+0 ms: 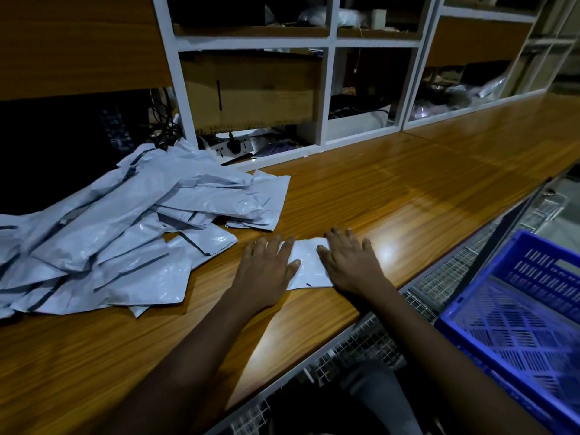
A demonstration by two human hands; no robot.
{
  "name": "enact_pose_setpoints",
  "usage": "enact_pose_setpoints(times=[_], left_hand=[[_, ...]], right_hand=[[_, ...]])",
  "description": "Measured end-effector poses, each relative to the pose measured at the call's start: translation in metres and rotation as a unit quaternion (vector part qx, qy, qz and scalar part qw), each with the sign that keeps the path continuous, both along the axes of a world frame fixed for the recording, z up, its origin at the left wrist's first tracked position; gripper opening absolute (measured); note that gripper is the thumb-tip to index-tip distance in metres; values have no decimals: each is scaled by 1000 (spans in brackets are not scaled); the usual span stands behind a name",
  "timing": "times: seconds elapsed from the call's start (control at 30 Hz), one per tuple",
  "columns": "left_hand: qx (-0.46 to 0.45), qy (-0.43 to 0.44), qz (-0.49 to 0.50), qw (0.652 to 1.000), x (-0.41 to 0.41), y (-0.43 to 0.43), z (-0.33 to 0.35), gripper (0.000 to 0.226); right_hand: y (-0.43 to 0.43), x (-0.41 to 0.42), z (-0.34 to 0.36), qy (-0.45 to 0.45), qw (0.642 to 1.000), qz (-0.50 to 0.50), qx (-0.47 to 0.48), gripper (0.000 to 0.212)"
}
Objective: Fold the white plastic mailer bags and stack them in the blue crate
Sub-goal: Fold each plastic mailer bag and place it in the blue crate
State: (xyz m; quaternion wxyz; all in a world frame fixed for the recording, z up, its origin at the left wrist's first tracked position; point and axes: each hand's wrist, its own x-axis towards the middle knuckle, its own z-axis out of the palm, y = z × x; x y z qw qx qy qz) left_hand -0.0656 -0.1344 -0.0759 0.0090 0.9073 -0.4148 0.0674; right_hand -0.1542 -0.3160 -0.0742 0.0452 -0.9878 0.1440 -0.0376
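Early on, by the look of it: one mailer (309,266) lies folded on the counter (408,189), the left hand (266,266) and right hand (350,262) pressing flat on it, fingers straight, gripping nothing. A big pile (125,233) sits unfolded to the left. The crate (533,271), low at right, shows no bags in its visible part

Long brown wood-grain counter (408,189) first: smooth and polished, throwing back a bright patch of glare. On it, the heap of white plastic mailer bags (125,221): thin film, creased and crinkled, a soft sheen along the folds. The small folded white plastic mailer (309,265) looks flatter and smoother. Now the blue lattice-walled plastic crate (518,309): hard, moulded, faintly glossy. Beside it, grey metal wire mesh (439,277), dull. Up on the shelf, a brown cardboard box (251,89), matt.
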Motion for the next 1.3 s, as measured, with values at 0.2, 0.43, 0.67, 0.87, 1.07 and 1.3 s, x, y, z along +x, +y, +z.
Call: enact_pose_setpoints(times=[0.2, 0.43, 0.67, 0.87, 1.07, 1.3], left_hand=[[74, 13, 13, 997, -9, 16, 8, 67], [-19, -8, -93, 995, -42, 28, 23, 58], [100, 92, -91, 987, -43, 31, 7, 88], [128, 89, -59, 986, -29, 38, 18, 78], [-59, -27, -82, 995, -31, 35, 28, 43], [-94, -58, -48, 993, -24, 2, 25, 26]], right_hand=[[-18, -16, 6, 24, 998, -53, 8, 62], [3, -49, 39, -123, 984, 33, 126, 47], [29, -47, 25, 130, 983, 128, 29, 61], [-3, -41, 19, 139, 987, 74, 10, 64], [-7, -41, 32, 4, 996, 84, 44, 39], [-3, -23, 22, -108, 989, 97, 16, 15]])
